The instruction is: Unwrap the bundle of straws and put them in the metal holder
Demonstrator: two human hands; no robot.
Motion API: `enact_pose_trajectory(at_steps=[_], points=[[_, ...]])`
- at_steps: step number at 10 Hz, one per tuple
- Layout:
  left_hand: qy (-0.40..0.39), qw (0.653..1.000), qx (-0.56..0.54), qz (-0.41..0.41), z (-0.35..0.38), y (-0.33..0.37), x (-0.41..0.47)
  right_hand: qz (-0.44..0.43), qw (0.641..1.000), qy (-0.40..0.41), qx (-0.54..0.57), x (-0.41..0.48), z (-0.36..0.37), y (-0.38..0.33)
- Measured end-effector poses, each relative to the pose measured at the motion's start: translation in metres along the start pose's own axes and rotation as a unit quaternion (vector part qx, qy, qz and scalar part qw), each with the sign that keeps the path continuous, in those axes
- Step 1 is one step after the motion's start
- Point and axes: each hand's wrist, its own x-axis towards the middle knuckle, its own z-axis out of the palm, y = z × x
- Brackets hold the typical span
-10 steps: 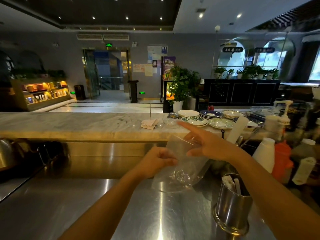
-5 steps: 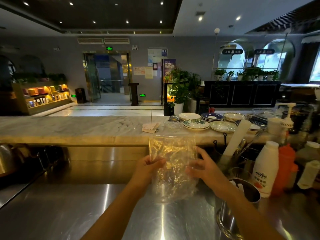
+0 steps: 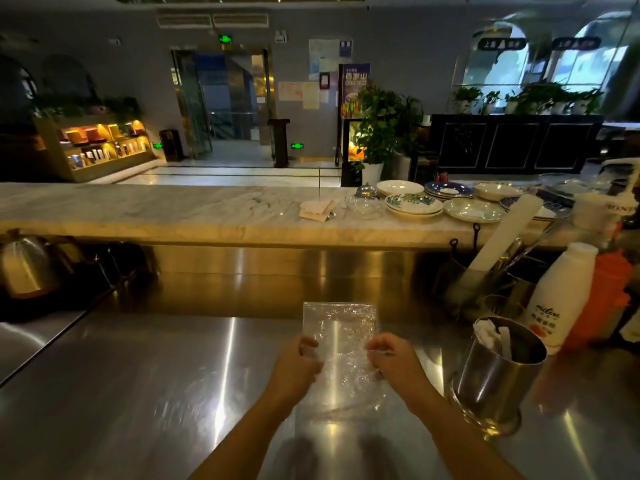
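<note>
A clear, crinkled plastic wrapper (image 3: 341, 336) is stretched flat between both hands, low over the steel counter. My left hand (image 3: 298, 367) pinches its left edge and my right hand (image 3: 393, 363) pinches its right edge. Nothing shows inside the wrapper. The round metal holder (image 3: 491, 379) stands on the counter just right of my right hand, with white paper-wrapped straws (image 3: 493, 337) sticking up inside it.
A white bottle (image 3: 561, 296) and an orange bottle (image 3: 604, 299) stand behind the holder. A metal pot with a white roll (image 3: 502, 233) and utensils sits further back. Stacked plates (image 3: 414, 204) line the marble ledge. A kettle (image 3: 26, 265) is at far left.
Both hands have lowered the wrapper toward the counter and pulled it flat between them; a second ago my right hand was raised with fingers spread.
</note>
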Motion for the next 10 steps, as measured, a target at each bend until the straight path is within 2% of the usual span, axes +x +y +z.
enact_pose_trajectory(at_steps=[2,3,4,5,6,7,9,10], points=[[0.002,0.989,0.145,0.010,0.002,-0.042,-0.013,0.046,0.996,-0.042,-0.069,-0.010,0.019,0.038],[-0.012,0.972,0.234,0.029,0.001,-0.066,-0.016,0.066,0.986,-0.072,-0.134,-0.016,0.025,0.058],[-0.025,0.948,0.317,0.009,0.002,-0.090,-0.018,0.075,0.967,-0.108,-0.216,-0.019,0.030,0.075],[-0.052,0.899,0.434,0.024,0.001,-0.102,-0.024,0.040,0.928,-0.112,-0.353,-0.021,0.032,0.084],[-0.080,0.887,0.453,0.035,-0.001,-0.109,-0.029,0.014,0.896,-0.142,-0.419,-0.022,0.033,0.088],[-0.077,0.880,0.467,0.045,-0.003,-0.108,-0.031,0.011,0.883,-0.151,-0.444,-0.021,0.035,0.088],[-0.078,0.858,0.504,0.066,-0.008,-0.096,-0.028,0.037,0.885,-0.170,-0.432,-0.013,0.032,0.080],[-0.064,0.859,0.503,0.070,-0.012,-0.086,-0.016,0.040,0.897,-0.134,-0.419,-0.002,0.027,0.066]])
